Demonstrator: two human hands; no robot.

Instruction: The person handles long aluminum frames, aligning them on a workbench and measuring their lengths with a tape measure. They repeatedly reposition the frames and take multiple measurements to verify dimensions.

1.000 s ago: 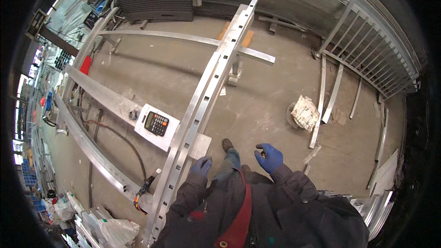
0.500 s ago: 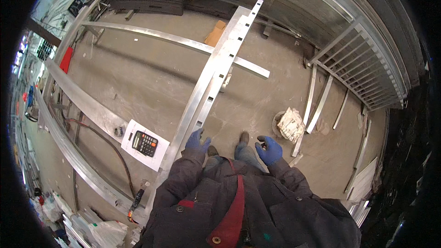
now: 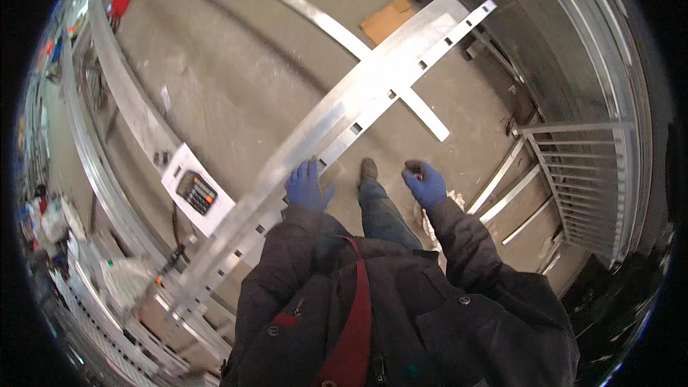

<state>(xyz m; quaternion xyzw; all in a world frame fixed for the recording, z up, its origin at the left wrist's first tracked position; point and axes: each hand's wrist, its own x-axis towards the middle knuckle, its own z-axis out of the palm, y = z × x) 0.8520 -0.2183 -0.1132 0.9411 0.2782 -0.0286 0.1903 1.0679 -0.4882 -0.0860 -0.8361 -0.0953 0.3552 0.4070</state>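
Shift at the bars: the view has swung round, and the long, slotted silver metal bar [image 3: 374,111] now slants more across the scene, from near left to far right. The blue-gloved left hand [image 3: 307,185], beside it a second ago, now has its fingers over its edge.
Bearing on the work: judging by this, the bar is within easy reach of the left hand, while the right plays no part in it.
Left-hand grip: open, fingers straight and together, thumb spread away; it holds nothing visible. Whether the fingertips press on the bar or hover just above, I cannot tell.
Right-hand grip: the blue-gloved right hand [image 3: 426,183] is raised well apart from the bar, fingers curled toward the thumb. Whether they meet is unclear; no held object shows.
Slotted bar's place: along the right edge of a wide, flat silver metal beam [image 3: 358,86], above a narrow silver crossbar [image 3: 426,115].
Left of the beam: a black calculator [image 3: 197,193] on a white paper sheet [image 3: 221,209].
Behind the right sleeve: a pale, crumpled bundle [image 3: 430,228], now mostly hidden.
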